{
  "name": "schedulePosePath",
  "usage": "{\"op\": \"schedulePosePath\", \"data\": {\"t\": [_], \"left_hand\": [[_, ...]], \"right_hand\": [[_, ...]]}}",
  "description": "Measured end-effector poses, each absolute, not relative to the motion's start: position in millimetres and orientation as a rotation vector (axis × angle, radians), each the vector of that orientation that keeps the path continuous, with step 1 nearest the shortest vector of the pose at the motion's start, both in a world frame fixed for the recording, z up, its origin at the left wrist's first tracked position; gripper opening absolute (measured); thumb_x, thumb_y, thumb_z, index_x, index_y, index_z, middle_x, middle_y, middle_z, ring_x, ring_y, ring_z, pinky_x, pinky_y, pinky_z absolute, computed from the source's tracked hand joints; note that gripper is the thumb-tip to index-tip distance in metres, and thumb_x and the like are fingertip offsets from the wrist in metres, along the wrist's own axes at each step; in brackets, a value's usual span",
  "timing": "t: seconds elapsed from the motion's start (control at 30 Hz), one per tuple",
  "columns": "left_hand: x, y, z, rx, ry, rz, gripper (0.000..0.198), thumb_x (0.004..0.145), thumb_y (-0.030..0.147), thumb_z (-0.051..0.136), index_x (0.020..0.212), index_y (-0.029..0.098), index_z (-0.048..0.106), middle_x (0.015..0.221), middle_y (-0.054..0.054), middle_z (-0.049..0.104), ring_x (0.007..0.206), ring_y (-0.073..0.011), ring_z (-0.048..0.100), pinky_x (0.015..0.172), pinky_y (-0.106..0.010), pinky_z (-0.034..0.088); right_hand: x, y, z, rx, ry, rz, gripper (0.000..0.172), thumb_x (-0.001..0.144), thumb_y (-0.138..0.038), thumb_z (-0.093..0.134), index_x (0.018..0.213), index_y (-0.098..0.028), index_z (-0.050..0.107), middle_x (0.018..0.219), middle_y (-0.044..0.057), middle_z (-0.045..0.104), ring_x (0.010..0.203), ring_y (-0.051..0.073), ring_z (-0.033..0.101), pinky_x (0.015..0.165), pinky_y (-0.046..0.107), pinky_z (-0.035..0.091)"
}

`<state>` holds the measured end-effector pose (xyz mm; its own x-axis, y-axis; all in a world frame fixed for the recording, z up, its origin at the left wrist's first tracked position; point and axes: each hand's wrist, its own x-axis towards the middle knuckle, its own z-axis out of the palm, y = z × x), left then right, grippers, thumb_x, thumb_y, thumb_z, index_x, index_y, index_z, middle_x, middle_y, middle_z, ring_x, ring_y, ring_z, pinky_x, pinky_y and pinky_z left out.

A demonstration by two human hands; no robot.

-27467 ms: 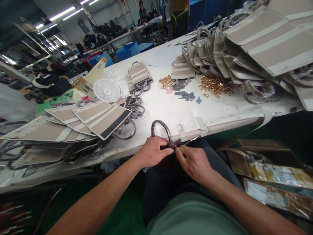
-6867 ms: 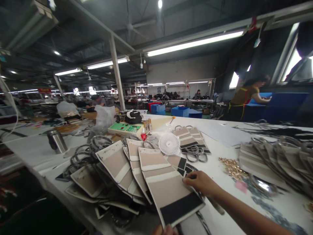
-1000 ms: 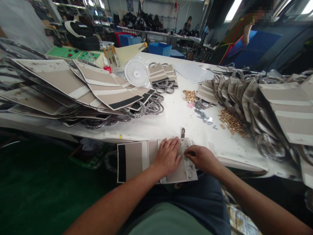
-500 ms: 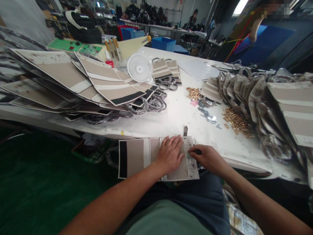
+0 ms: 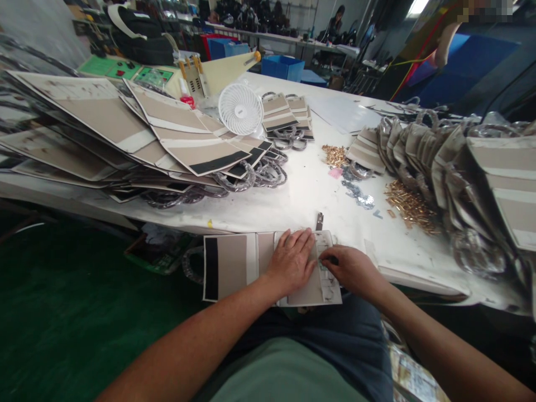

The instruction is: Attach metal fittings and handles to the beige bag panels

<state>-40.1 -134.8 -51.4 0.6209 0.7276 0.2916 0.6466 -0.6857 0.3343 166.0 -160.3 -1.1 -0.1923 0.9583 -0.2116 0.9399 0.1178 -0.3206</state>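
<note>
A beige bag panel (image 5: pixel 234 262) with pale strips and a black band at its left end lies across the table's front edge and my lap. My left hand (image 5: pixel 291 259) rests flat on it, fingers stretched out. Over the panel's right end, my right hand (image 5: pixel 347 265) has thumb and fingertips pinched together at a pale strip with small metal pieces; whatever sits between the fingertips is too small to make out. Just beyond the panel lies a small dark metal tool or clip (image 5: pixel 320 221). At the left, a plastic-wrapped handle (image 5: pixel 193 264) sticks out from under the panel.
Stacked panels with wrapped handles (image 5: pixel 176 139) cover the table's left, and more (image 5: pixel 419 145) stand at right. Brass-coloured parts (image 5: pixel 412 206) and thin metal plates (image 5: pixel 359 195) lie between. A white fan (image 5: pixel 240 109) stands behind. Another person's arm (image 5: pixel 446 47) shows at upper right.
My right hand has shifted slightly left along the strip, still pinched. My left hand stays flat on the panel. The camera view has tilted a little.
</note>
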Motion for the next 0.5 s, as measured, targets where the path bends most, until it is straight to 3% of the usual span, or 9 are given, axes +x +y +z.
{"op": "schedulePosePath", "data": {"t": [0.13,0.33,0.5], "left_hand": [[-40,-135,-50,2.648,1.136,0.603,0.06,0.105,0.043,0.048,0.158,0.017,0.043,0.168,-0.01,0.04,0.154,-0.0268,0.035,0.132,-0.05,0.018],[-41,-135,-50,2.645,1.127,0.598,0.061,0.103,0.042,0.051,0.157,0.016,0.043,0.169,-0.01,0.038,0.154,-0.0268,0.034,0.132,-0.05,0.018],[-38,-136,-52,2.632,1.121,0.615,0.084,0.095,0.064,0.061,0.158,0.013,0.041,0.168,-0.013,0.038,0.154,-0.0307,0.033,0.132,-0.052,0.015]], "right_hand": [[164,-168,-2,-2.016,-2.284,0.534,0.017,0.095,-0.026,0.061,0.106,-0.027,0.074,0.104,0.003,0.078,0.097,0.025,0.071,0.081,0.032,0.047],[158,-174,-3,-2.055,-2.302,0.446,0.015,0.098,-0.026,0.057,0.097,-0.025,0.072,0.099,0.004,0.075,0.092,0.023,0.069,0.077,0.03,0.043],[156,-176,-2,-2.078,-2.242,0.467,0.014,0.096,-0.025,0.059,0.096,-0.027,0.073,0.099,0.002,0.074,0.092,0.021,0.069,0.074,0.028,0.043]]}}
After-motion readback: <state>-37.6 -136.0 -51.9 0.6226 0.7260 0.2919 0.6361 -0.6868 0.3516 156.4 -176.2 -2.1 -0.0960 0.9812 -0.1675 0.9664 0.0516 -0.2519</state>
